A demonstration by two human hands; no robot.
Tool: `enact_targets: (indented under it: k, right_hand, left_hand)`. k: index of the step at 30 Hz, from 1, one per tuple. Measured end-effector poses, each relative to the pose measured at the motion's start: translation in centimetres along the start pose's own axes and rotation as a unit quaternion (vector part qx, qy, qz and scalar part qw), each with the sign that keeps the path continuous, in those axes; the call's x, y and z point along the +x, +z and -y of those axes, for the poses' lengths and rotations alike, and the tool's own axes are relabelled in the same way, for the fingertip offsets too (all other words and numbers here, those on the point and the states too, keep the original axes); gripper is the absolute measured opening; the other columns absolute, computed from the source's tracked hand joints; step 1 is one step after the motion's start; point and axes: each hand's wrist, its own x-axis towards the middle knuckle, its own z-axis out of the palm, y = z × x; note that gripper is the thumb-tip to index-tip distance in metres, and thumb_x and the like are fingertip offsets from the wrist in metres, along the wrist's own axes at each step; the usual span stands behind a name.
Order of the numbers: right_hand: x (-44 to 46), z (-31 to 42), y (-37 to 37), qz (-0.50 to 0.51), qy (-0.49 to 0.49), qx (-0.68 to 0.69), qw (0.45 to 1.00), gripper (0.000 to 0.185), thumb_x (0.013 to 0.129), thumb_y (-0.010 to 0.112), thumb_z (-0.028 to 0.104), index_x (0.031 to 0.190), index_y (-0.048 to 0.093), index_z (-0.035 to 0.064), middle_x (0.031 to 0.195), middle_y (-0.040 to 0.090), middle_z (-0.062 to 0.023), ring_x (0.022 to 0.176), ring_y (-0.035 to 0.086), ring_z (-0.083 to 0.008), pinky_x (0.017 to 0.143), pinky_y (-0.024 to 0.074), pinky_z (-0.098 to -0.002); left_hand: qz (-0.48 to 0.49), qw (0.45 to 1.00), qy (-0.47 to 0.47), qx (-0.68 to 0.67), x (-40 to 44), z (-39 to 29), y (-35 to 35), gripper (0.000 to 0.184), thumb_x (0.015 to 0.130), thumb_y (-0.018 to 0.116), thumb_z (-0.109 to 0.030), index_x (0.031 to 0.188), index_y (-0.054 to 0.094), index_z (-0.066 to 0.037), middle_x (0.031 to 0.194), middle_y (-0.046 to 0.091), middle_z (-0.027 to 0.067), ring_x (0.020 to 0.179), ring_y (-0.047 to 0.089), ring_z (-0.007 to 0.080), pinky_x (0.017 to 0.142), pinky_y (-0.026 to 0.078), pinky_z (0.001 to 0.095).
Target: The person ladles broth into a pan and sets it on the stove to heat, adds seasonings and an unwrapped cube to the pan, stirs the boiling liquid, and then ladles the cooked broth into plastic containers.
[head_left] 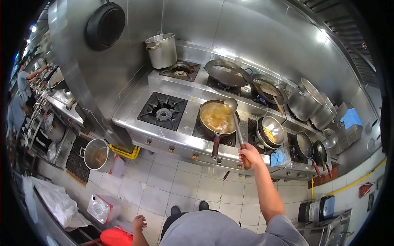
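Observation:
My right hand (249, 155) grips the wooden end of a long metal ladle (238, 131). The ladle's round bowl hangs over the far right rim of a frying pan (216, 139), which sits on a front burner. Yellowish, foamy liquid or food (215, 118) fills the pan; its exact kind is unclear. The pan's dark handle points towards me, with no hand on it. Down at my left side, my left hand (139, 222) hangs with loosely bent fingers and holds nothing, near a red object (116, 237) on the floor side.
Beside the pan are a bare burner (163, 111) and a strainer (273, 129) with yellow bits over another pan. Woks (227, 74) and tall pots (305, 98) line the back. A blue cloth (278, 158) lies at the front edge. A pot (97, 154) stands left; co-workers (24, 84) are far left.

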Motion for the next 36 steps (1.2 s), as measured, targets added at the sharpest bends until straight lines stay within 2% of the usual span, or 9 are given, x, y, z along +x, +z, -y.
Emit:
enact_targets:
  k: [7,12,18,20,24,26,29,33,36]
  right_hand:
    - [1.1,-2.6,-3.8,-0.038,-0.048,-0.167,0.984,0.039,0.075,0.058,0.003,0.112,0.048,-0.0042,0.075,0.054,-0.0069,0.060,0.059,-0.0152,0.049,0.0467,-0.0307]
    - [-2.6,-0.5,-2.5,-0.068,-0.005,-0.237,0.969,0.033,0.078,0.061,0.001,0.110,0.053,-0.0013,0.078,0.054,-0.0049,0.060,0.057,-0.0147,0.053,0.0477,-0.0302]
    - [-4.0,1.7,-3.4,0.099,0.123,0.054,0.986,0.024,0.084,0.061,0.009,0.105,0.052,-0.0008,0.083,0.057,-0.0051,0.061,0.055,-0.0131,0.050,0.0460,-0.0272]
    - [-3.4,1.1,-3.8,0.173,0.137,0.285,0.933,0.019,0.085,0.059,0.011,0.100,0.052,0.0023,0.084,0.058,-0.0054,0.065,0.055,-0.0132,0.051,0.0456,-0.0276]
    - [-5.0,-0.3,-2.1,0.167,0.120,0.340,0.918,0.020,0.085,0.059,0.012,0.100,0.051,0.0026,0.086,0.057,-0.0047,0.066,0.054,-0.0132,0.051,0.0457,-0.0265]
    - [-5.7,-1.3,-1.4,0.174,0.091,0.313,0.929,0.023,0.085,0.059,0.010,0.105,0.051,0.0020,0.086,0.057,-0.0047,0.066,0.055,-0.0135,0.051,0.0467,-0.0270]
    - [-6.5,-2.3,-0.4,0.103,0.019,0.115,0.988,0.041,0.083,0.062,0.008,0.120,0.045,0.0003,0.086,0.056,-0.0049,0.061,0.057,-0.0137,0.052,0.0490,-0.0289]
    - [-5.8,-3.3,-0.4,0.070,-0.012,0.053,0.996,0.064,0.082,0.061,0.004,0.139,0.030,-0.0012,0.081,0.054,-0.0046,0.059,0.056,-0.0133,0.050,0.0489,-0.0287]
    - [-4.4,-4.6,-0.9,0.032,-0.040,0.016,0.999,0.067,0.082,0.059,0.001,0.142,0.028,-0.0012,0.081,0.054,-0.0048,0.059,0.056,-0.0131,0.050,0.0483,-0.0284]
  left_hand:
    - [0.053,0.998,0.016,0.018,-0.8,-0.4,5.8,0.034,0.089,0.059,-0.022,0.118,0.055,-0.006,0.093,0.063,0.0103,0.062,0.063,0.0228,0.048,0.052,0.0349]
    - [0.076,0.997,-0.002,0.032,-1.4,0.9,8.4,0.034,0.089,0.060,-0.021,0.119,0.054,-0.006,0.093,0.064,0.0100,0.062,0.063,0.0219,0.047,0.052,0.0339]
    - [0.073,0.996,-0.022,0.043,-1.8,2.1,8.8,0.033,0.087,0.060,-0.021,0.117,0.055,-0.006,0.091,0.064,0.0102,0.062,0.063,0.0235,0.048,0.052,0.0354]
    - [0.067,0.996,-0.020,0.049,-1.8,1.8,8.8,0.033,0.087,0.061,-0.021,0.116,0.056,-0.006,0.090,0.064,0.0102,0.062,0.063,0.0238,0.048,0.052,0.0354]
    - [0.045,0.999,-0.003,0.021,-2.1,1.2,9.0,0.032,0.087,0.061,-0.021,0.115,0.057,-0.006,0.090,0.064,0.0102,0.062,0.063,0.0227,0.047,0.052,0.0344]
    - [0.039,0.999,0.010,0.004,-2.3,0.7,9.3,0.032,0.087,0.061,-0.020,0.115,0.057,-0.005,0.090,0.064,0.0102,0.062,0.064,0.0222,0.048,0.052,0.0340]
    - [0.047,0.999,0.020,0.013,-2.7,0.2,10.3,0.032,0.090,0.059,-0.022,0.117,0.054,-0.006,0.094,0.064,0.0111,0.063,0.064,0.0226,0.050,0.055,0.0363]
    - [0.050,0.998,0.006,0.030,-3.6,0.6,11.1,0.035,0.089,0.060,-0.022,0.118,0.056,-0.005,0.094,0.065,0.0105,0.063,0.064,0.0222,0.050,0.053,0.0334]
    - [0.064,0.996,0.001,0.069,-3.6,0.9,11.1,0.036,0.089,0.059,-0.021,0.121,0.055,-0.005,0.095,0.065,0.0112,0.064,0.065,0.0231,0.049,0.053,0.0340]
